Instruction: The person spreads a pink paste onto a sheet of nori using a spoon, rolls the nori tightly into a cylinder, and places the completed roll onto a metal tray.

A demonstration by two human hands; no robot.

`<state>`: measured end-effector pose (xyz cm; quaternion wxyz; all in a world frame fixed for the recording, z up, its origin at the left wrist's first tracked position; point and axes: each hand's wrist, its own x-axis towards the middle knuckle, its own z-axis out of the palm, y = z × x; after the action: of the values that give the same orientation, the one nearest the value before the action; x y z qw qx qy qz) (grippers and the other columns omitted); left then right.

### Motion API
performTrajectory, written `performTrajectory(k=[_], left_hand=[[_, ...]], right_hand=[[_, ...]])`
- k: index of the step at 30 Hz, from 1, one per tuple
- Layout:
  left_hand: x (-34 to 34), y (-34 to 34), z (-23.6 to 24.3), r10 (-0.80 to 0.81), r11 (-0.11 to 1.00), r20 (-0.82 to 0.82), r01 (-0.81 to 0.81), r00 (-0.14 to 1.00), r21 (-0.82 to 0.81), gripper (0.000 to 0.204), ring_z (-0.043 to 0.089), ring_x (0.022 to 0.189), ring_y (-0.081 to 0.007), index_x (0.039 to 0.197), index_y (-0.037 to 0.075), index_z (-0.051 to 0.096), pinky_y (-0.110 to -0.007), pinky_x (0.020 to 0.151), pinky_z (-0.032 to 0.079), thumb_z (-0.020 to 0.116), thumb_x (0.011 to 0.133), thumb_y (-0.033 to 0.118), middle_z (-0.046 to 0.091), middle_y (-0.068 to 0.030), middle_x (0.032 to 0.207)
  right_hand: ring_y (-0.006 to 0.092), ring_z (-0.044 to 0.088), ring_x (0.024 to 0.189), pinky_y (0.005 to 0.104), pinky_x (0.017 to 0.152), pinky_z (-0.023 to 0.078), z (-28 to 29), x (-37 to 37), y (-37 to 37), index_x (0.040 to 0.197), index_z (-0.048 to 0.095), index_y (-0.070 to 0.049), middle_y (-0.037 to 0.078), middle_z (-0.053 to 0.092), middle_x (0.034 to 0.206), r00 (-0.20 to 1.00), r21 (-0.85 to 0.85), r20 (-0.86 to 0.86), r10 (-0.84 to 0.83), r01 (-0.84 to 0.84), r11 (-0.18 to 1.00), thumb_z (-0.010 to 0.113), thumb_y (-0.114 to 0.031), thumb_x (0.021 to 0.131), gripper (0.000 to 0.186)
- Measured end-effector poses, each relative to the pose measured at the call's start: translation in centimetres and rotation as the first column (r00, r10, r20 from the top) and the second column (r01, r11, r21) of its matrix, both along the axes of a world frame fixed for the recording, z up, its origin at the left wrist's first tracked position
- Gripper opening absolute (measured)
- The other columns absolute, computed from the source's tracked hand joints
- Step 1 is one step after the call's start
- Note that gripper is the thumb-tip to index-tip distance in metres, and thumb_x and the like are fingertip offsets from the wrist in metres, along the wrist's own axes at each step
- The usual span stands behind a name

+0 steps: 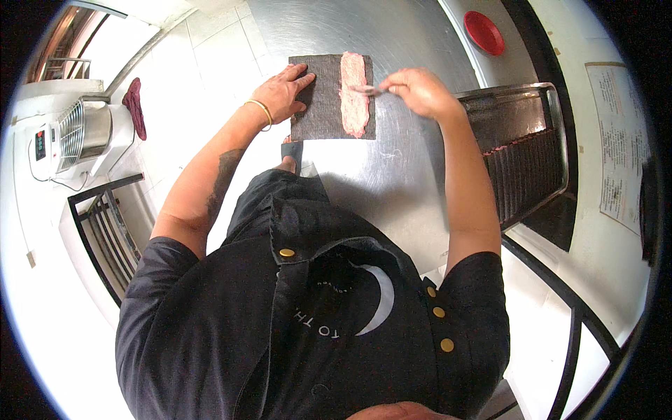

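A dark, square sheet that looks like nori lies flat on the steel table. Along its right side runs a long strip of pale pink ground meat. My left hand rests on the sheet's left edge, fingers spread. Held in my right hand is a spoon, its head touching the middle of the meat strip. The spoon's handle end is hidden in the fingers.
To the right, a metal tray holds several dark rolls lined up side by side. A red plate sits farther back. At the left, on the floor side, stand a mixer with a wire guard and a dark red cloth.
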<state>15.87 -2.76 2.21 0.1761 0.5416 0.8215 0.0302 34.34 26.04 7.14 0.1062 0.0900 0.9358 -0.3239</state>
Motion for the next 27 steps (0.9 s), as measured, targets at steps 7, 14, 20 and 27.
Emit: performTrajectory(k=[7,14,20,27], left_hand=[[0.0,0.0,-0.2,0.004,1.0,0.008,-0.004,1.0,-0.002,0.082,0.034,0.155,-0.0361,0.16,0.013,0.043,-0.042,0.128,0.034,0.081,0.088,0.021,0.035,-0.0154,0.168],[0.2,-0.3,-0.5,0.009,1.0,0.003,-0.009,1.0,0.013,0.083,0.034,0.155,-0.0351,0.161,0.013,0.043,-0.043,0.128,0.034,0.081,0.087,0.02,0.035,-0.0151,0.168],[0.2,0.2,-0.1,0.003,1.0,-0.004,-0.003,1.0,0.001,0.084,0.034,0.156,-0.0349,0.161,0.013,0.042,-0.042,0.129,0.033,0.081,0.088,0.019,0.034,-0.0149,0.169],[0.0,0.0,-0.5,-0.002,1.0,-0.003,0.002,1.0,0.017,0.083,0.036,0.154,-0.0359,0.16,0.013,0.043,-0.041,0.128,0.033,0.081,0.087,0.02,0.035,-0.0149,0.168]], right_hand=[[0.0348,0.073,0.107,0.0415,0.095,0.055,0.2,0.8,-1.2,0.114,0.079,-0.006,0.018,0.077,0.112,0.994,-0.021,0.105,-0.002,0.004,1.0,0.066,-0.013,0.098,0.022],[0.0346,0.073,0.104,0.0443,0.094,0.057,-0.8,6.0,-3.7,0.112,0.08,-0.009,0.017,0.077,0.11,0.984,-0.036,0.082,0.159,-0.157,0.987,0.066,-0.017,0.096,0.022],[0.037,0.072,0.106,0.0451,0.095,0.056,-0.8,1.4,-1.0,0.116,0.078,-0.011,0.016,0.076,0.113,1.0,0.009,-0.017,0.014,-0.014,1.0,0.065,-0.018,0.098,0.024],[0.0375,0.074,0.1,0.0432,0.09,0.057,-1.0,4.3,-3.0,0.12,0.075,-0.004,0.021,0.077,0.11,0.991,0.034,0.036,0.128,-0.129,0.991,0.063,-0.013,0.1,0.025]])
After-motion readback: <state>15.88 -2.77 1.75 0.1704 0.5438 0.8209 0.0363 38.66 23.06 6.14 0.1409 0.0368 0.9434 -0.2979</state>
